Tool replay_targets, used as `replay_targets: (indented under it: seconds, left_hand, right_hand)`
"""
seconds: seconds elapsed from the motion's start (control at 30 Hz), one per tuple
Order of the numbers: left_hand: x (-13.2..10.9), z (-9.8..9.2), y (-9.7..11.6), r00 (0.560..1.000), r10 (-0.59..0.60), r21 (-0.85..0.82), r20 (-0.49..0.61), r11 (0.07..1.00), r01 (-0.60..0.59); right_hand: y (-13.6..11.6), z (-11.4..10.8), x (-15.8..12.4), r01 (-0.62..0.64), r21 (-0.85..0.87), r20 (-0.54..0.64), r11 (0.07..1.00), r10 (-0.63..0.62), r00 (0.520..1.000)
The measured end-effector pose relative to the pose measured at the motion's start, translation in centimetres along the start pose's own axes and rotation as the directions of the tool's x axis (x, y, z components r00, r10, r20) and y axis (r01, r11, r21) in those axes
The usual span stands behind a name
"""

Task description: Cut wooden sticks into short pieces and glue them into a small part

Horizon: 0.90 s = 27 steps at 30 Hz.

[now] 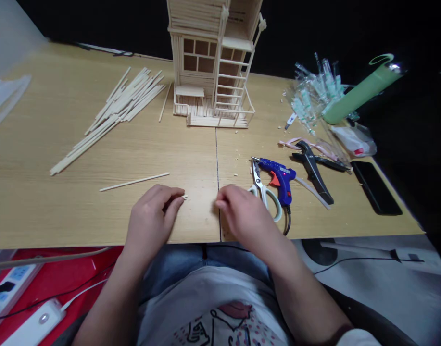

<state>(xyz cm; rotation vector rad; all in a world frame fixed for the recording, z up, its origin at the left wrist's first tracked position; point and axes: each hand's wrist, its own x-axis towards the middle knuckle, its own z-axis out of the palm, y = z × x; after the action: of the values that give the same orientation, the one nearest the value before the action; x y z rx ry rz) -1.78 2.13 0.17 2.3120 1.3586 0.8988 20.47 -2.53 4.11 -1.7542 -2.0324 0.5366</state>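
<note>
A: Biggest first, quick.
B: Wooden tabletop (pixel 61 202), seam down the middle. Stick-built model house (pixel 209 62) at the far edge, upright, straddling the seam.
A: Next?
B: Pile of loose sticks (pixel 122 103) left of the house. Green roll (pixel 357 91) far right, lying tilted over a heap of clear wrappers (pixel 310 96).
A: Hands?
B: Both at the near edge, one each side of the seam. Left hand (pixel 151 223): fingers curled, thumb against the index, fingertips (pixel 177 202) down on the tabletop. Can't tell if anything is pinched.
A: Right?
B: Right hand (pixel 244 216): back up, fingers folded under, fingertips (pixel 220 204) on the wood just right of the seam. Grip hidden, can't tell. It overlaps the near handle of the scissors (pixel 261 190).
A: Tools?
B: Black phone (pixel 377 187) at the right edge, black pliers (pixel 314 170) left of it, blue glue gun (pixel 280 178) just beside the scissors, cord off the near edge.
A: Small stuff?
B: Single stick (pixel 133 181) lying flat, just beyond the left hand. Tiny wood chip (pixel 185 196) on the tabletop, just beside the left fingertips, between the two hands.
</note>
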Motion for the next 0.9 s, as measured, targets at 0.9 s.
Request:
replay_targets:
  seconds: [0.9]
  left_hand:
    - [-0.2,-0.1,0.0,0.999,-0.052,0.002,0.003,0.999,0.052]
  right_hand:
    - [-1.9,4.3,1.9,0.054,-0.03,0.001,0.998,-0.054,0.999]
